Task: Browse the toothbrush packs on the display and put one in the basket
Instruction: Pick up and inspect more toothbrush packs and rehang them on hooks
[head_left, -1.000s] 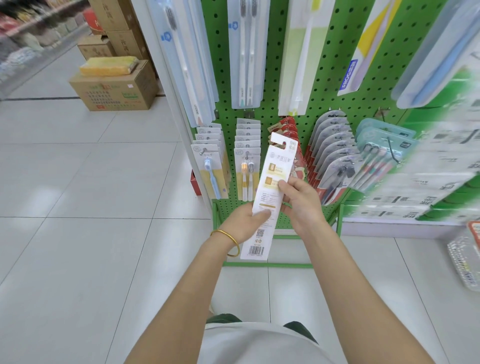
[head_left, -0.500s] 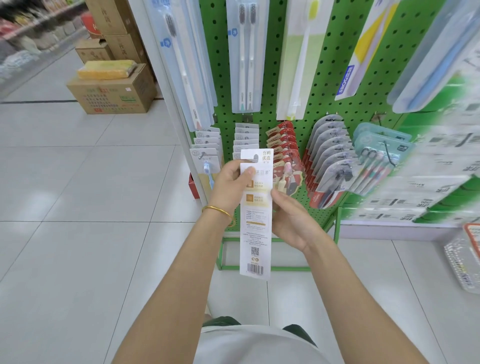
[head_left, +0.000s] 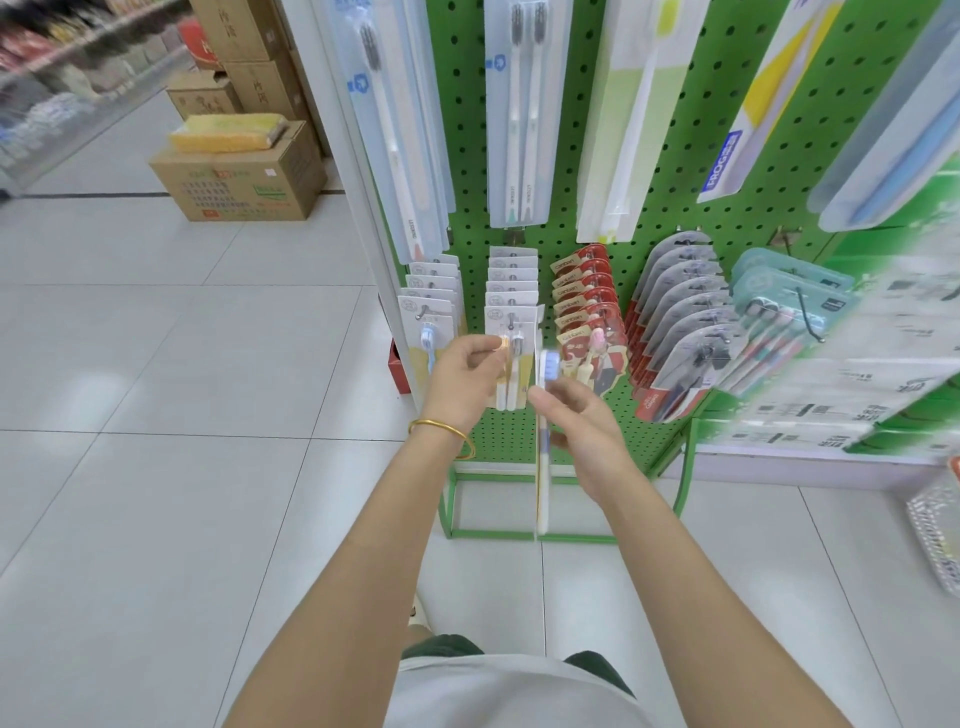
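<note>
Right hand (head_left: 584, 434) pinches toothbrush pack (head_left: 543, 493) edge-on. Left hand (head_left: 462, 379) grip indeterminate. Recommend: turn front to view, pinch mid-pack, then basket (head_left: 935, 545).

**Retail shop, self-service aisle.** At 12 o'clock a green pegboard (head_left: 569, 130) carries toothbrush packs (head_left: 511, 291) hung on hooks in rows, many alike and several deep. At 10 o'clock printed cartons (head_left: 239, 182) stand stacked on the tiled floor (head_left: 156, 364). At 11 o'clock a long shelf (head_left: 62, 62) holds blurred goods. At 4 o'clock a basket (head_left: 940, 540) lies at the frame edge.
</note>
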